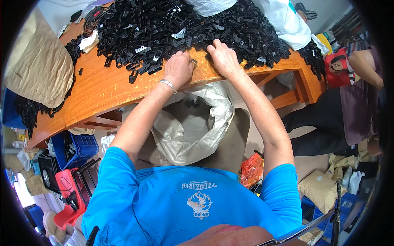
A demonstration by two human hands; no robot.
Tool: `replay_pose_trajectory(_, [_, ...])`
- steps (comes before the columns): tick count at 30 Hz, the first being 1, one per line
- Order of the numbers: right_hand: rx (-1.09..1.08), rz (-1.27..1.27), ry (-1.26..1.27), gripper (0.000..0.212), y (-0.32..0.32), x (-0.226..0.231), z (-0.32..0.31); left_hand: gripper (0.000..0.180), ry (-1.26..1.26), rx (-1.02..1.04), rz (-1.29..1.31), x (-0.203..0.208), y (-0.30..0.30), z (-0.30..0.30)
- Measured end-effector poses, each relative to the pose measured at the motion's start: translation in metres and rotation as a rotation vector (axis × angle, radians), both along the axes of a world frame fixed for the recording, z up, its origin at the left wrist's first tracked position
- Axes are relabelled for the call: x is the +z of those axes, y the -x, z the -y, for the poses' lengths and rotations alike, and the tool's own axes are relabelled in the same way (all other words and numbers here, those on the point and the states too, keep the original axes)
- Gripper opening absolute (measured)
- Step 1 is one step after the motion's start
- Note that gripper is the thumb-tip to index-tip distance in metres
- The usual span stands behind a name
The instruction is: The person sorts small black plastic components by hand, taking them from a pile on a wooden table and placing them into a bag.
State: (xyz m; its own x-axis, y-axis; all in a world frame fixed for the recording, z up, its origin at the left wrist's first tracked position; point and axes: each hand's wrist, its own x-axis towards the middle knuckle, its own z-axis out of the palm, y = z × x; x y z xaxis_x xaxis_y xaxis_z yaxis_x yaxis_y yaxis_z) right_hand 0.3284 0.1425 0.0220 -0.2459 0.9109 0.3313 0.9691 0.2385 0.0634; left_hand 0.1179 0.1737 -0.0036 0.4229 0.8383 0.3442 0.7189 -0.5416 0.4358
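A wide heap of small black plastic clip-like parts (135, 39) covers the back of the wooden table (98, 88). My left hand (179, 69), with a bracelet at the wrist, rests at the heap's front edge. Its fingers are curled closed, and what they hold, if anything, is too small to make out. Just to the right, my right hand (223, 59) touches the parts with bent fingers slightly apart; I see nothing held in it. Below the table's edge, an open white woven sack (180, 145) sits between my legs, with a few dark pieces inside.
A large tan sack (39, 61) stands at the table's left end, and white sacks (287, 24) lie behind the heap. Blue crates (84, 149) and a red chair (67, 201) are at lower left. Another person (359, 98) stands at right, near a red bag (338, 69).
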Motion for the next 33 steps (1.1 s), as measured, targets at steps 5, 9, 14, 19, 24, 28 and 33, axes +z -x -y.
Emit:
replay_pose_trajectory(5, [-0.052, -0.444, -0.078, 0.025, 0.020, 0.006, 0.020, 0.018, 0.215, 0.123, 0.270, -0.010, -0.002, -0.004])
replay_pose_trajectory(9, [-0.007, -0.842, -0.029, 0.032, 0.052, 0.002, 0.042, 0.025, 0.377, 0.052, 0.509, -0.012, -0.009, 0.011])
replay_pose_trajectory(14, [-0.068, -0.904, -0.023, 0.028, 0.058, -0.007, 0.054, 0.032, 0.874, -0.151, 0.812, -0.003, -0.006, 0.031])
replay_pose_trajectory(19, [-0.106, -0.942, -0.023, 0.027, 0.049, -0.009, 0.062, 0.034, 1.148, -0.298, 1.114, 0.012, 0.003, 0.055])
replay_pose_trajectory(24, [-0.057, -0.999, -0.068, 0.028, 0.053, -0.006, 0.067, 0.041, 1.242, -0.301, 1.273, -0.006, 0.014, 0.053])
replay_pose_trajectory(28, [-0.032, -1.194, -0.029, 0.029, 0.052, -0.003, 0.075, 0.043, 1.277, -0.426, 1.366, -0.011, 0.019, 0.047])
replay_pose_trajectory(33, [-0.065, -1.141, -0.048, 0.028, 0.056, 0.009, 0.089, 0.048, 1.244, -0.487, 1.399, -0.021, 0.022, 0.043])
